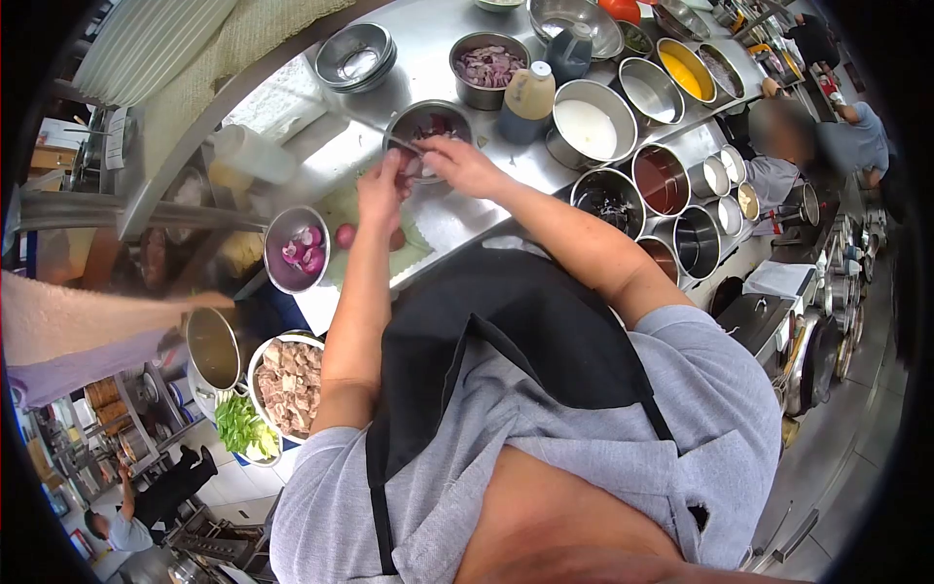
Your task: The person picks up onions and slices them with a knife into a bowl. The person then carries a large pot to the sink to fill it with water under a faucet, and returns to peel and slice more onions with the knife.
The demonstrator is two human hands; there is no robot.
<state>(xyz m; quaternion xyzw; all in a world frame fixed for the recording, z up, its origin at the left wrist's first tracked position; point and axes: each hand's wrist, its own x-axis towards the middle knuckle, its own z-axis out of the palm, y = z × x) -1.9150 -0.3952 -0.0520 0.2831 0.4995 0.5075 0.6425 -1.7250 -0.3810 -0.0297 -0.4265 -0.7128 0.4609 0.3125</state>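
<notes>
Over a metal bowl [471, 127] with dark red onion pieces in it, both my hands work close together. My left hand [383, 190] is closed round a small red onion [408, 164], mostly hidden by the fingers. In my right hand [460, 167] is a slim knife [406, 145], its blade pointing left across the onion. Below the hands, a red onion [345, 236] and another onion [397, 238] lie on a green sheet [413, 248]. To the left stands a metal bowl [269, 255] of shiny purple-red onions [309, 255].
Behind the hands stand a pot of sliced onions [489, 68], a squeeze bottle [528, 97] and stacked bowls [355, 58]. Several pots line the right, one with white liquid [587, 128]. Meat chunks [289, 384] and chopped greens [243, 428] sit lower left. Another person's arm [88, 316] reaches in from the left.
</notes>
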